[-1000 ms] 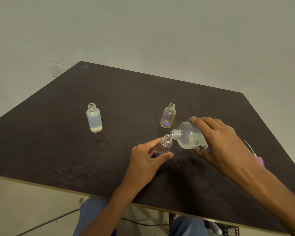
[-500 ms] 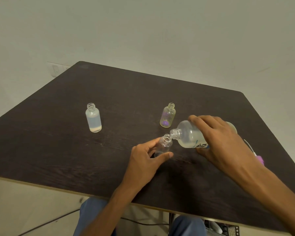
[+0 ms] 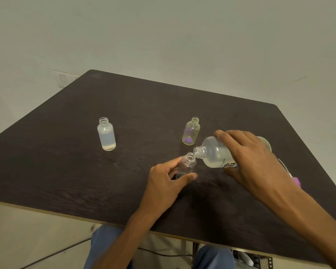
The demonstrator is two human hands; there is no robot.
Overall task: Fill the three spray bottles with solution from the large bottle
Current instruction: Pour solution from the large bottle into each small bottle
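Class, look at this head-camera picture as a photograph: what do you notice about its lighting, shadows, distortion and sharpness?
Head view: soft, even light, no hard glare on the dark table; faint shadows under the left hand and right hand; wide-angle lens skews the table into a slanted wedge; the clear small bottle nearly vanishes against the dark wood; the large bottle label is only partly readable.

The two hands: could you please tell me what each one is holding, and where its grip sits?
Left hand pinches the small bottle round its body; right hand grips the tilted large bottle round its body.
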